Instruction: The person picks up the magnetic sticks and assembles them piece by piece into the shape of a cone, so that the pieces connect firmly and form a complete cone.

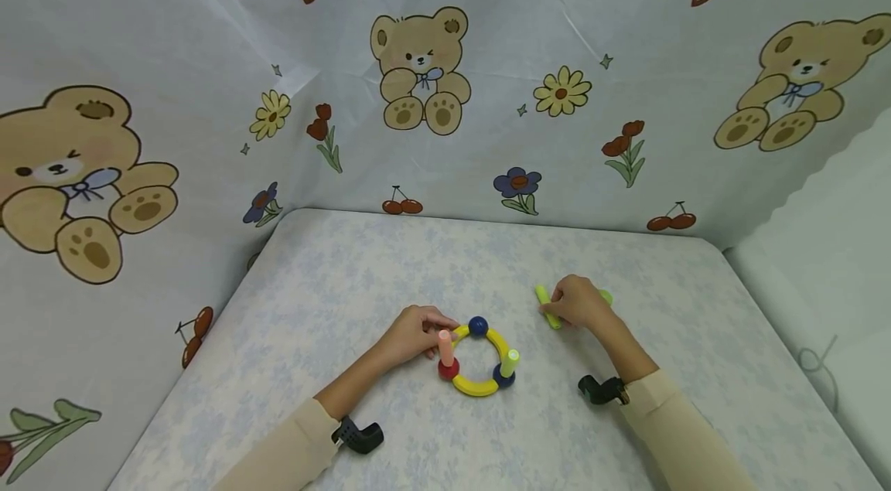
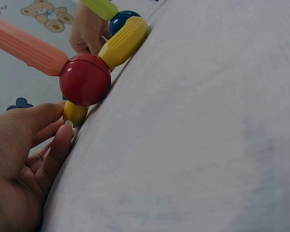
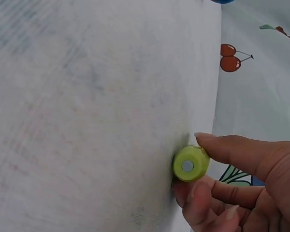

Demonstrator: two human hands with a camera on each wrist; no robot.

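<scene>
A ring of curved yellow magnetic rods (image 1: pixel 476 386) lies on the table, joined by a red ball (image 1: pixel 448 369), a far blue ball (image 1: pixel 478 326) and a near blue ball (image 1: pixel 504 376). From the red ball rises a salmon-pink stick (image 2: pixel 31 46); a yellow-green stick (image 1: pixel 510 362) stands on the near blue ball. My left hand (image 1: pixel 412 332) pinches the ring's left yellow rod (image 2: pixel 76 113) between thumb and finger. To the right of the ring, my right hand (image 1: pixel 581 301) grips a lime-green magnetic stick (image 3: pixel 195 157) at the table surface, its grey-centred end facing the wrist camera.
Another green piece (image 1: pixel 606 295) lies behind my right hand, mostly hidden by it. The pale patterned tabletop (image 1: pixel 334 274) ends at a hanging bear-print cloth (image 1: pixel 480 151) at the back and left. A thin looped cord (image 1: pixel 809 359) is at the right edge.
</scene>
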